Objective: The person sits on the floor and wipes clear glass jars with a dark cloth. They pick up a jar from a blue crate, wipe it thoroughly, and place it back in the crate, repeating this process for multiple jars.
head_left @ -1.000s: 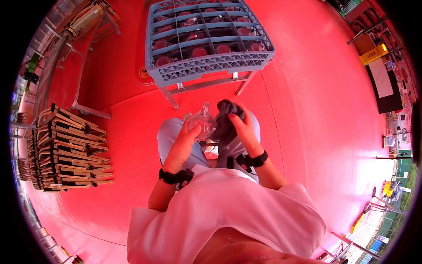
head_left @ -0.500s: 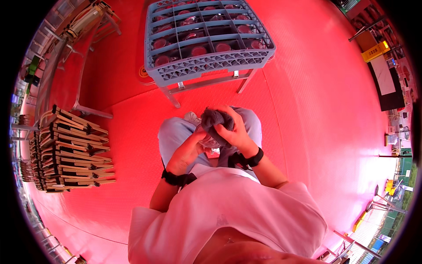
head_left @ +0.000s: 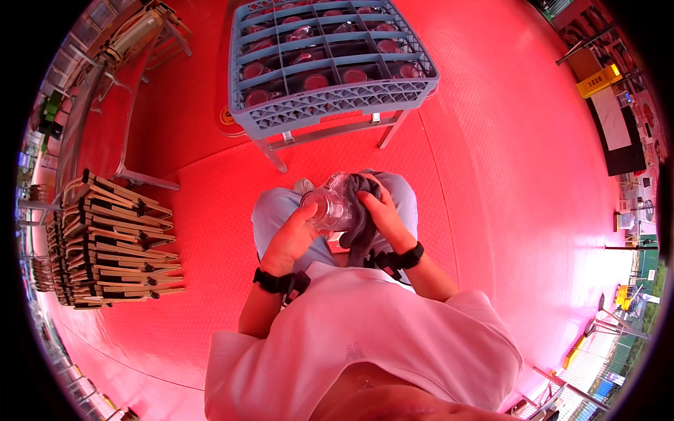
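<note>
While the left hand point(head_left: 291, 240) gripped a clear vessel point(head_left: 326, 209) by its rounded end, the right hand point(head_left: 383, 216) held a bunched dark cloth point(head_left: 361, 203) up against the vessel's other side. Both things were close together near the centre of the frame, above the person's knees point(head_left: 270, 212), and the vessel was tipped over rather than upright. The left thumb lay by the round end; the fingers on its far side were largely hidden, so how firmly they closed could not be told.

By the look of it, the step in hand was wiping, and doing it well seemed to ask for a clear division of work — the left hand steadying and turning, the right hand rubbing. A smooth wall like that would probably slip if damp, so an even grip was likely safer than a hard pinch. The cloth was best pressed flat and worked round the curve, its loose lower end gathered in — it hung near the black strap point(head_left: 412, 256) on the right wrist and could have snagged there.

At the top of the frame, a grey-blue compartment rack point(head_left: 344, 103) stood on a metal-legged tabletop point(head_left: 330, 137), with clear pieces point(head_left: 316, 81) in its cells. It was apart from both hands, which left room to turn the vessel without knocking it.
</note>
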Action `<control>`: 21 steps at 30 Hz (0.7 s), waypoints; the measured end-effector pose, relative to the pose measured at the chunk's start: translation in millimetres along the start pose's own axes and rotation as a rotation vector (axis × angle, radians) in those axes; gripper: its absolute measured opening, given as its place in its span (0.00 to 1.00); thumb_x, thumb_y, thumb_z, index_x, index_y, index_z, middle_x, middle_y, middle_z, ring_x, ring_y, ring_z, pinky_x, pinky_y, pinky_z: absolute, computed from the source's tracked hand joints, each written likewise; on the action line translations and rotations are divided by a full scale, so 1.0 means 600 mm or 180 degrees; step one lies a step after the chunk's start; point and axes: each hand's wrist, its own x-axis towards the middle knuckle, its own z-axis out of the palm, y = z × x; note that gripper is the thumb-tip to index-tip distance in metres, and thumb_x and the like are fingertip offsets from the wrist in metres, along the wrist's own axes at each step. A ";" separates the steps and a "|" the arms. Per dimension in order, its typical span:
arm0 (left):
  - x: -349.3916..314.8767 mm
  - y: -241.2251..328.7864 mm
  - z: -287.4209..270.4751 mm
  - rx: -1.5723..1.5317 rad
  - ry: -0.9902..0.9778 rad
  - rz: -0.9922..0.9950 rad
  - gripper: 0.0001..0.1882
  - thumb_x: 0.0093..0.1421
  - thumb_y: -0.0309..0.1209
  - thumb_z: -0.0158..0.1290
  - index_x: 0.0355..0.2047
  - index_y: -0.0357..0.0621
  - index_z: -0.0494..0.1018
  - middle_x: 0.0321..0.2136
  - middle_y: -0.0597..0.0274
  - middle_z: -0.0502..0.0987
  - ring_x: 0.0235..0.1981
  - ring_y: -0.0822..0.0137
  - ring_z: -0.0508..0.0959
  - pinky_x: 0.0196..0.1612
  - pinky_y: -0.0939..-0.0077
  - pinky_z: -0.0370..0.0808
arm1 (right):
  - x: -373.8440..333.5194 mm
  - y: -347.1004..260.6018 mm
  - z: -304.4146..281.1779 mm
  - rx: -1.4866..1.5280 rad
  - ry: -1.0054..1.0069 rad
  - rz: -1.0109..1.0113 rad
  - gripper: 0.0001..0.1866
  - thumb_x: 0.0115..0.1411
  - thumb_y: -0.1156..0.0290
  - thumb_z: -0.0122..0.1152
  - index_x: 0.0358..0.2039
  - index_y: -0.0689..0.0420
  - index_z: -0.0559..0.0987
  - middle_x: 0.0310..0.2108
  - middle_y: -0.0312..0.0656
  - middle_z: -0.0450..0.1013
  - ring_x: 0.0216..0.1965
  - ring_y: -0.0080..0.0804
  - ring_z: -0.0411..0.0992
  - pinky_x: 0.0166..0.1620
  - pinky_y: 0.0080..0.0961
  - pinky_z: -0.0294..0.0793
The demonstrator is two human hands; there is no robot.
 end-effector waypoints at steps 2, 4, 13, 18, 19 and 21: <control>0.004 0.002 -0.003 0.0227 0.0005 0.0019 0.29 0.65 0.49 0.51 0.59 0.43 0.66 0.48 0.61 0.77 0.45 0.67 0.77 0.41 0.70 0.74 | -0.002 -0.012 -0.009 -0.0202 0.0200 -0.0039 0.19 0.64 0.75 0.55 0.55 0.62 0.72 0.47 0.36 0.74 0.49 0.24 0.71 0.54 0.22 0.69; 0.007 0.006 -0.001 0.0443 -0.0032 -0.0004 0.29 0.65 0.50 0.51 0.59 0.45 0.66 0.49 0.62 0.77 0.46 0.67 0.77 0.42 0.71 0.73 | 0.002 -0.035 -0.007 -0.0177 0.0471 -0.0101 0.20 0.63 0.77 0.54 0.56 0.61 0.73 0.47 0.37 0.75 0.49 0.25 0.72 0.54 0.23 0.70; 0.012 0.028 0.069 0.1670 -0.0128 -0.0274 0.32 0.61 0.40 0.56 0.63 0.45 0.62 0.47 0.71 0.73 0.46 0.77 0.72 0.43 0.81 0.69 | 0.010 -0.143 0.038 -0.2192 -0.1150 -0.0795 0.19 0.52 0.74 0.59 0.46 0.57 0.79 0.45 0.43 0.77 0.46 0.34 0.76 0.49 0.29 0.74; -0.006 -0.002 0.015 0.1234 -0.0045 -0.0337 0.36 0.57 0.40 0.59 0.62 0.40 0.62 0.47 0.68 0.72 0.45 0.77 0.71 0.43 0.82 0.68 | 0.022 -0.087 0.012 -0.1518 -0.1012 -0.0028 0.19 0.54 0.77 0.57 0.48 0.60 0.78 0.43 0.39 0.77 0.48 0.28 0.74 0.53 0.27 0.71; -0.014 -0.002 0.018 0.1242 0.0231 -0.0326 0.36 0.56 0.41 0.60 0.62 0.40 0.62 0.48 0.68 0.72 0.44 0.77 0.71 0.42 0.82 0.68 | 0.025 -0.075 0.007 -0.1352 -0.0991 0.0002 0.19 0.55 0.75 0.58 0.49 0.61 0.77 0.44 0.39 0.77 0.47 0.27 0.74 0.52 0.27 0.72; -0.020 0.002 0.016 0.1270 0.0198 -0.0366 0.34 0.58 0.39 0.58 0.62 0.40 0.62 0.49 0.67 0.72 0.46 0.76 0.72 0.44 0.80 0.69 | 0.029 -0.064 0.001 -0.1041 -0.0947 0.0056 0.20 0.56 0.71 0.59 0.50 0.61 0.77 0.44 0.40 0.77 0.47 0.26 0.74 0.52 0.25 0.72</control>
